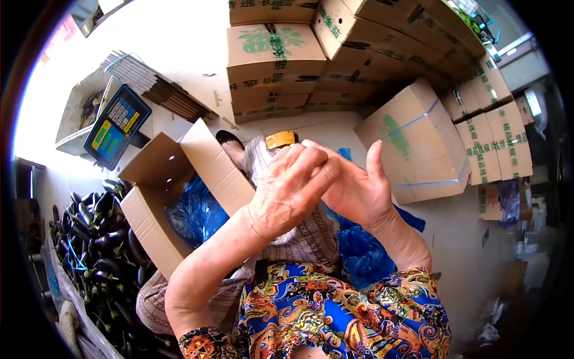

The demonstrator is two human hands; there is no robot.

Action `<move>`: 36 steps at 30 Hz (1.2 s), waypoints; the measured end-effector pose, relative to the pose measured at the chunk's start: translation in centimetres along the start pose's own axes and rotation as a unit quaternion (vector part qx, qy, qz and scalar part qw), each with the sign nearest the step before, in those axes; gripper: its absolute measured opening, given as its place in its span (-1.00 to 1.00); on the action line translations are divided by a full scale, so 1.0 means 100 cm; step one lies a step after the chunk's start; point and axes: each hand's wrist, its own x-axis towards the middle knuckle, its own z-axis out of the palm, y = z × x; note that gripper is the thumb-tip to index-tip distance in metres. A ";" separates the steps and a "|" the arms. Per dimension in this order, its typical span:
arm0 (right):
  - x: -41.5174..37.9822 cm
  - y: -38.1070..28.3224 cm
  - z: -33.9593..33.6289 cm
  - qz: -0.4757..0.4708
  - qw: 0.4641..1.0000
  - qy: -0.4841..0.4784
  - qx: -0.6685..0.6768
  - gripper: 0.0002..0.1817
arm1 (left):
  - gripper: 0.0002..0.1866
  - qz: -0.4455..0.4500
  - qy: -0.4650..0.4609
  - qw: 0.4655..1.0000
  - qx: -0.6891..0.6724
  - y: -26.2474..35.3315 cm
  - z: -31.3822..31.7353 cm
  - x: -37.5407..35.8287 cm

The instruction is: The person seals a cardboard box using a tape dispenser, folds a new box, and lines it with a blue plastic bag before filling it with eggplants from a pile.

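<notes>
My two hands meet over my lap. My left hand shows its back, with its fingers curled against the fingers of my right hand; anything inside that curl is hidden. My right hand has its palm turned toward me and its thumb stretched out, while its fingers are partly covered by the left hand. Just beyond them sits a yellow tape dispenser. Below and beside my right wrist lies blue plastic film. Left of my hands stands an open cardboard box with a blue plastic liner inside.
A large pile of eggplants lies at the left, near a digital scale. Flattened cardboard leans behind it. Printed cartons are stacked ahead, and a blue-strapped carton stands at the right.
</notes>
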 end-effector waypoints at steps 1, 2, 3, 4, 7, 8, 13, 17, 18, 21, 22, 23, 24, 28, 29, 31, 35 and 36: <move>-0.003 -0.003 0.001 0.003 1.000 0.019 -0.017 0.13 | -0.59 0.018 -0.010 1.000 0.005 -0.001 0.004 0.000; -0.005 -0.005 0.000 0.007 0.999 0.037 -0.032 0.12 | -0.65 0.026 -0.015 1.000 -0.002 0.001 0.007 0.001; -0.007 -0.005 -0.002 0.002 0.999 0.032 -0.017 0.10 | -0.69 -0.029 -0.006 0.999 -0.043 0.003 0.010 0.001; -0.007 -0.003 -0.006 -0.002 1.000 0.025 -0.002 0.09 | -0.72 -0.085 0.003 0.993 -0.083 0.005 0.013 0.001; -0.007 -0.004 -0.009 -0.018 1.000 0.025 0.003 0.07 | -0.70 -0.181 0.031 0.976 -0.119 0.004 0.019 0.000; -0.006 -0.005 -0.010 -0.020 1.000 0.021 -0.001 0.07 | -0.68 -0.200 0.033 0.971 -0.129 0.006 0.020 0.001; -0.005 -0.004 -0.012 -0.017 0.999 0.031 -0.027 0.08 | -0.58 -0.048 0.030 0.998 -0.015 -0.001 0.030 -0.004; -0.007 -0.002 -0.013 -0.022 0.997 0.061 -0.050 0.07 | -0.63 -0.034 0.027 0.999 0.005 -0.002 0.037 -0.007; -0.007 -0.001 -0.014 -0.026 0.996 0.071 -0.054 0.07 | -0.68 -0.066 0.036 0.997 -0.021 -0.001 0.038 -0.006; -0.009 0.000 -0.017 -0.034 0.995 0.069 -0.059 0.06 | -0.83 -0.160 0.060 0.980 -0.103 0.003 0.039 -0.003; -0.009 0.000 -0.018 -0.033 0.996 0.062 -0.061 0.06 | -0.93 -0.193 0.074 0.968 -0.141 0.005 0.036 0.000; -0.008 -0.001 -0.015 -0.047 0.993 0.062 -0.090 0.06 | -0.93 -0.245 0.077 0.945 -0.202 0.006 0.036 -0.001; -0.008 -0.002 -0.011 -0.061 0.989 0.061 -0.119 0.05 | -0.93 -0.295 0.080 0.915 -0.262 0.010 0.036 -0.003; -0.013 -0.009 -0.016 -0.147 0.885 0.182 -0.402 -0.11 | -0.92 -0.353 0.052 0.874 -0.331 0.016 0.042 -0.010; -0.014 -0.013 -0.019 -0.164 0.810 0.226 -0.516 -0.14 | -0.92 -0.342 0.036 0.890 -0.301 0.019 0.041 -0.011; -0.015 -0.023 -0.026 -0.246 0.774 0.242 -0.531 -0.37 | -0.85 -0.323 0.034 0.897 -0.301 0.022 0.047 -0.019; -0.014 -0.017 -0.010 -0.251 0.821 0.249 -0.449 -0.66 | -0.72 -0.321 0.063 0.888 -0.323 0.038 0.055 -0.024; -0.012 -0.013 -0.003 -0.247 0.815 0.253 -0.459 -0.67 | -0.74 -0.282 0.015 0.917 -0.281 0.040 0.048 -0.030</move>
